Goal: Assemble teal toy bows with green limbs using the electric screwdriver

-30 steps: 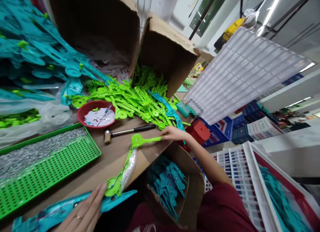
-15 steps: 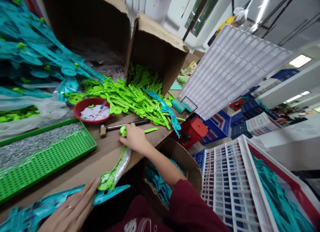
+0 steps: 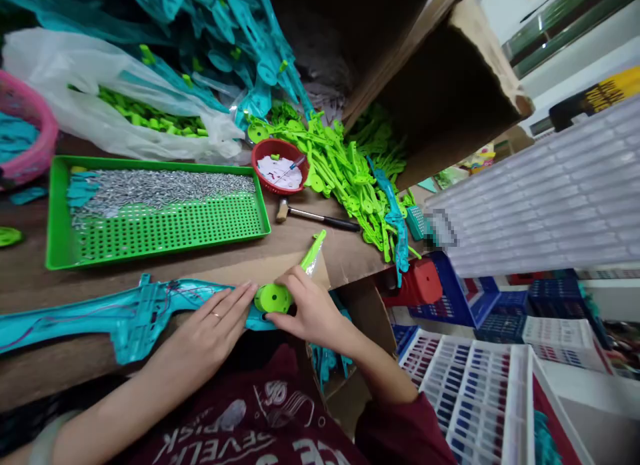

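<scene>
A long teal plastic half-shell (image 3: 143,315) with thin wires lies along the front of the table. My left hand (image 3: 220,328), wearing a ring, rests flat on it with fingers stretched. Right by those fingertips, my right hand (image 3: 313,311) grips a lime-green plastic part with a round disc (image 3: 273,297) over the shell's right end. Its thumb and fingers close around the disc's edge. Beyond this hand sticks out a narrow green strip (image 3: 313,250) with clear film beside it. Whether the disc is seated in the shell is hidden.
A green perforated tray (image 3: 220,221) of small metal screws or pins stands behind the shell. Near it are a hammer (image 3: 320,217), a red bowl (image 3: 257,165) of paper slips and a heap of green parts (image 3: 350,178). White crates (image 3: 465,378) stand at right.
My right hand has come from near the hammer to the shell's right end, bringing a green disc part beside my left hand. The camera view has turned to the left.
</scene>
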`<state>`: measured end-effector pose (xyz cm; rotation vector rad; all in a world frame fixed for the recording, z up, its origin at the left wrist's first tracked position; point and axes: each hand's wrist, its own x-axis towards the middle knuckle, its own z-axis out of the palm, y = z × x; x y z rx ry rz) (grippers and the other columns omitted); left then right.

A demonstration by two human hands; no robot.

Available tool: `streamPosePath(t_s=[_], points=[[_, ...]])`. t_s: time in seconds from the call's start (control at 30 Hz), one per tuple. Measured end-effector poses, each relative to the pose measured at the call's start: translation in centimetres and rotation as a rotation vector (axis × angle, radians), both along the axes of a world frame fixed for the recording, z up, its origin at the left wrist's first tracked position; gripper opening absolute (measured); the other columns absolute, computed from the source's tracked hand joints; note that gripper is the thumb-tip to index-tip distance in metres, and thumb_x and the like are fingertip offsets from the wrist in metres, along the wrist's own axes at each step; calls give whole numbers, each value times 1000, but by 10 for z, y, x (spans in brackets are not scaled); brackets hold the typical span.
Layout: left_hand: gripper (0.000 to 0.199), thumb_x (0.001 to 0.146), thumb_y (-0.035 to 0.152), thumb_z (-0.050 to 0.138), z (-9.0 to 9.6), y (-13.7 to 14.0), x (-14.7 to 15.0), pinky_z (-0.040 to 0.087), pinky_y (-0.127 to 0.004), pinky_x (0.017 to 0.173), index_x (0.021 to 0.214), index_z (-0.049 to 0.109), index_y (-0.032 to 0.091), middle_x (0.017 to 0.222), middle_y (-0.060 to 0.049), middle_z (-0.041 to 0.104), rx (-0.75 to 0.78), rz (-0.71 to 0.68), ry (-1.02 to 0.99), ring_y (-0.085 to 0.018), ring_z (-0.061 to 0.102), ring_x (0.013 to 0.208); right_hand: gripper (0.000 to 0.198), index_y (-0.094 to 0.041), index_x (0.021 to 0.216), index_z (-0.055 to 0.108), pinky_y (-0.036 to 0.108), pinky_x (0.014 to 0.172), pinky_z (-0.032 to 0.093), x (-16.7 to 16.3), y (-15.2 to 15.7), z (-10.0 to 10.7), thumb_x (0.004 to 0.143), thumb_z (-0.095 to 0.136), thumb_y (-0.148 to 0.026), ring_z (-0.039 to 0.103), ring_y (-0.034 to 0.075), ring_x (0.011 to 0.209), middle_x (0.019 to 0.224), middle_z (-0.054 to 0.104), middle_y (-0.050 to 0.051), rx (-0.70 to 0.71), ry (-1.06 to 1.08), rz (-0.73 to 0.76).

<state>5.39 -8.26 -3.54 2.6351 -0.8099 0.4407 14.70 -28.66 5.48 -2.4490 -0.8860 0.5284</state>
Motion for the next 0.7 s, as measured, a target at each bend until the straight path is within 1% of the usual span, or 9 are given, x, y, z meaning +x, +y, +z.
streamPosePath(t_s=[0.07,0.23,0.4,0.47,0.6,0.7], points=[[49,91,7,32,-1,1,1,31,-51,120,131,59,-1,153,-22,43,-6,-3,-7,-33,39,145,42,-19,115,53,35,84,51,2,2,-2,83,74,-36,59,22,96,106,56,7,-32,-12,0],[51,89,7,32,-2,0,3,32,-51,120,132,59,-1,152,-23,44,-28,-3,15,-33,38,145,44,-20,116,53,34,79,50,-3,5,-3,85,72,-44,59,22,95,105,56,8,-40,-55,-12],[51,91,9,32,-3,-3,2,28,-50,122,135,55,-2,156,-23,39,-40,21,24,-33,33,148,43,-18,115,54,35,74,50,-2,8,-4,87,70,-45,58,24,91,105,56,10,-147,-95,8],[51,90,9,35,-3,-5,2,28,-49,122,136,54,-2,157,-22,37,-43,33,27,-33,32,148,41,-18,115,54,36,77,51,3,7,-4,88,69,-44,58,23,91,104,55,10,-128,-71,28],[52,90,8,37,1,-7,3,31,-48,121,137,53,-3,157,-23,36,-43,63,28,-33,36,146,42,-19,118,55,35,83,51,9,5,-5,87,70,-43,58,21,93,103,56,7,-43,10,51],[50,90,6,33,7,-5,5,36,-49,117,132,58,-3,159,-22,33,-30,48,17,-34,40,144,42,-18,117,56,34,80,51,8,6,-10,88,68,-46,59,22,92,102,57,8,-52,-17,15]])
